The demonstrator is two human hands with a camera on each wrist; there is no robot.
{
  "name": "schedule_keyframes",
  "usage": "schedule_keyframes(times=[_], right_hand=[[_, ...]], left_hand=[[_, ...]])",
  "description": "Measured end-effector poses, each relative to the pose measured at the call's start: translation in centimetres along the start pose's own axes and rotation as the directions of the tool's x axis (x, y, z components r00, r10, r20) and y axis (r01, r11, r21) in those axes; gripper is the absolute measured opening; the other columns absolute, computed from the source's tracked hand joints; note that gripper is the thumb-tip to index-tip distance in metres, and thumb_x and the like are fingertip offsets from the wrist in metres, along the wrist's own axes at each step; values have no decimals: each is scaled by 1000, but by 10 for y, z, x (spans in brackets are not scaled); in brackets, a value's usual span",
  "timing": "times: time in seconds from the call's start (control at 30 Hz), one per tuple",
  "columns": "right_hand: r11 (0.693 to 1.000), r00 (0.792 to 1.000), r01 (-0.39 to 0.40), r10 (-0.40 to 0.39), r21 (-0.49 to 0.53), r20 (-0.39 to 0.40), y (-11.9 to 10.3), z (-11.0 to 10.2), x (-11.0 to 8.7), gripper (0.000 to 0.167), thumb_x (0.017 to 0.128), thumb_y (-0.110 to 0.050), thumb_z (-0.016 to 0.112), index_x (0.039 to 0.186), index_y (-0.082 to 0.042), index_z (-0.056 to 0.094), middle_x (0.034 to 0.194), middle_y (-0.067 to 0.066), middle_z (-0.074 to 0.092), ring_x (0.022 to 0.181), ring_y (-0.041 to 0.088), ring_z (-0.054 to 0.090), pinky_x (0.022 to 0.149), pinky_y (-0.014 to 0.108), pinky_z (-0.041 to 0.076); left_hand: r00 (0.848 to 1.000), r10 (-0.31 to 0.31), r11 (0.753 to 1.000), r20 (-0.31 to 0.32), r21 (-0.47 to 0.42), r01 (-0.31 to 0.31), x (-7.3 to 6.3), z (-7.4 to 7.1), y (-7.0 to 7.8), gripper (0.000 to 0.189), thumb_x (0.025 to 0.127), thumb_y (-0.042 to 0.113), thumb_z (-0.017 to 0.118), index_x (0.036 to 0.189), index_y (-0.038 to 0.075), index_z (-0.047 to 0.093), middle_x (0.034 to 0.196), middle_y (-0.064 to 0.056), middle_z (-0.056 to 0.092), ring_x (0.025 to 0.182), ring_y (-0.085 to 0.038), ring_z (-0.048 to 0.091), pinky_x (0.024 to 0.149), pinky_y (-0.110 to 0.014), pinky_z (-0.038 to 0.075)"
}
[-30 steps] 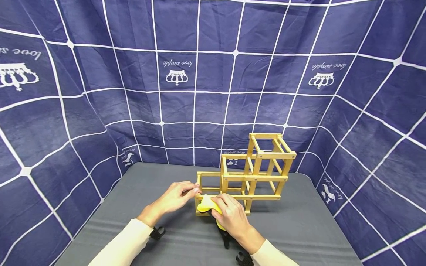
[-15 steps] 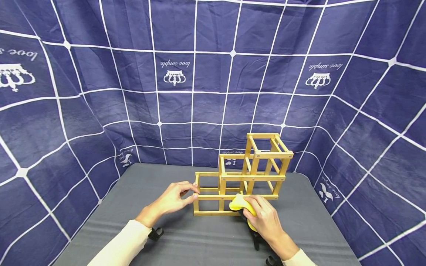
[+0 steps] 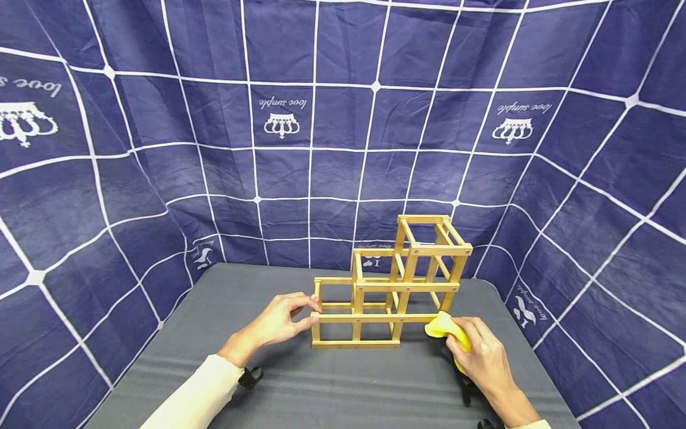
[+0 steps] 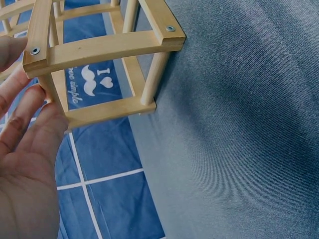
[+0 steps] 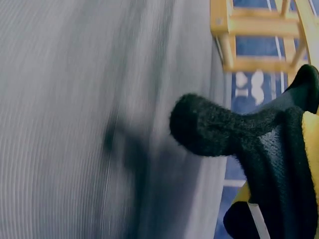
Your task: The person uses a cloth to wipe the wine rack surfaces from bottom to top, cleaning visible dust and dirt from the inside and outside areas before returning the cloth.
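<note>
A stepped wooden rack (image 3: 377, 319) of pale slats and round dowels stands on the grey surface. At its left end my left hand (image 3: 281, 319) holds the front corner; in the left wrist view the fingers (image 4: 32, 107) lie around the corner dowel, with the thumb by the top slat. My right hand (image 3: 482, 354) grips a bunched, fuzzy yellow-and-black cloth (image 3: 443, 326) at the right end of the rack's front middle rail. Its black part (image 5: 204, 127) fills much of the right wrist view, where the hand itself is out of sight.
Grey fabric (image 3: 257, 399) covers the tabletop. Behind and at both sides hangs a navy curtain (image 3: 343, 119) with white grid lines and crown prints. A black strap (image 3: 250, 378) hangs at the left wrist.
My right hand has slid the cloth rightward along the front rail, from the rack's left end to its right end. The left hand has stayed at the left corner.
</note>
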State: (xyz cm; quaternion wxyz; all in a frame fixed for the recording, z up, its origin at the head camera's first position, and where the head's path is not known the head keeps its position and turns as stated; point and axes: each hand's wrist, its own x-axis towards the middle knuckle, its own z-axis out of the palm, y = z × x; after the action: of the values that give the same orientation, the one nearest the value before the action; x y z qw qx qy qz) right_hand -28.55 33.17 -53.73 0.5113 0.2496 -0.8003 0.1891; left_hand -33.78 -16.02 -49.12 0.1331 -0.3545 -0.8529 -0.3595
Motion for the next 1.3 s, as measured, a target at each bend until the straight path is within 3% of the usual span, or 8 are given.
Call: schedule_keyframes(times=[0.27, 0.4, 0.53, 0.67, 0.83, 1.1, 1.2, 1.3], right_hand=[[997, 998, -60, 61, -41, 34, 14, -13, -7, 34, 83, -17, 81, 113, -3, 84, 102, 8, 80, 82, 25, 73, 78, 39, 55], [999, 999, -48, 48, -5, -15, 11, -10, -4, 32, 85, -19, 78, 112, -2, 85, 101, 8, 80, 82, 26, 73, 81, 33, 55], [999, 998, -1, 4, 41, -70, 1, -7, 0, 32, 94, -26, 73, 109, -1, 85, 99, 9, 80, 82, 27, 72, 87, 23, 54], [994, 994, 57, -49, 89, -99, -15, -1, 13, 35, 104, -32, 71, 108, 0, 84, 100, 11, 79, 83, 28, 72, 91, 22, 54], [977, 982, 150, -130, 154, -135, -46, 11, 37, 39, 113, -35, 70, 110, 1, 84, 104, 14, 80, 87, 31, 75, 92, 26, 57], [905, 917, 365, -310, 218, -250, -97, 43, 77, 33, 116, -26, 76, 113, 5, 85, 112, 26, 81, 92, 39, 77, 82, 43, 59], [893, 904, 397, -341, 212, -259, -109, 59, 83, 29, 116, -23, 76, 117, 4, 85, 115, 27, 81, 95, 40, 78, 82, 47, 60], [907, 908, 384, -337, 173, -250, -115, 74, 84, 28, 117, -23, 74, 119, 2, 86, 118, 25, 81, 97, 40, 78, 85, 50, 62]], left_hand=[[1000, -12, 1000, -10, 4, 12, 0, 0, 2, 9, 103, 12, 88, 110, 16, 87, 117, 1, 87, 125, -21, 81, 82, -17, 55], [1000, -24, 1000, -6, 3, 24, 0, 2, 4, 9, 104, 9, 87, 112, 14, 87, 120, -2, 87, 130, -29, 82, 82, -19, 57], [999, -39, 999, 2, -3, 39, 0, 3, 6, 9, 105, 9, 86, 112, 13, 87, 123, -7, 88, 133, -35, 82, 87, -20, 60], [999, -44, 999, -2, 2, 44, 1, 4, 7, 10, 105, 9, 86, 112, 15, 87, 124, -8, 88, 133, -35, 82, 90, -20, 61], [999, -38, 999, -15, 21, 38, 2, 3, 7, 9, 105, 9, 86, 111, 15, 87, 122, -6, 88, 131, -35, 83, 87, -29, 66], [1000, -12, 998, -18, 54, 13, 1, 2, 7, 8, 106, 10, 86, 111, 16, 87, 117, 2, 87, 124, -26, 83, 81, -29, 62], [1000, -1, 998, -17, 58, 2, 1, 2, 6, 8, 106, 11, 85, 111, 17, 87, 116, 3, 86, 125, -28, 83, 80, -33, 63], [1000, 14, 998, -16, 55, -13, 1, 3, 7, 8, 106, 10, 85, 111, 15, 87, 116, 1, 86, 123, -29, 84, 76, -35, 63]])
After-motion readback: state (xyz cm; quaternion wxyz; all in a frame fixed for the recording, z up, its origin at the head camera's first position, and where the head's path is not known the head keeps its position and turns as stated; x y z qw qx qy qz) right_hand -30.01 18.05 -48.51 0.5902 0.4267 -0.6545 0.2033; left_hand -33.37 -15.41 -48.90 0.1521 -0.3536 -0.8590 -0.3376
